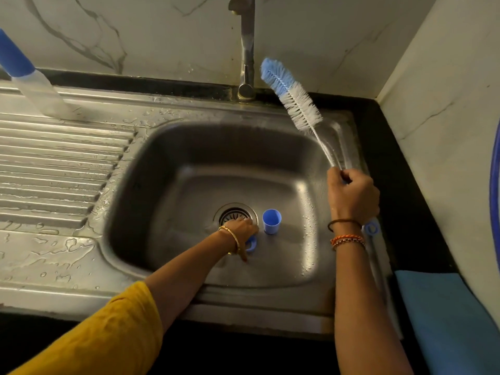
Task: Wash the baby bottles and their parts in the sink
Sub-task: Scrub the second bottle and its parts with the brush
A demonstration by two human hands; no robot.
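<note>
left hand [241,230] half hiding blue ring [251,244], bottle [32,77] cropped

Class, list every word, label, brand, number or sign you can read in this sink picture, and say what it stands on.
None can be read. The baby bottle on the drainboard, the blue cap in the sink, the bottle brush in the right hand and the tap show no legible print.

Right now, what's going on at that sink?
A person is washing baby bottle parts. The right hand grips a bottle brush raised over the sink. The left hand reaches down by the drain, touching a blue ring. A blue cap stands beside it. The tap looks off.
</note>
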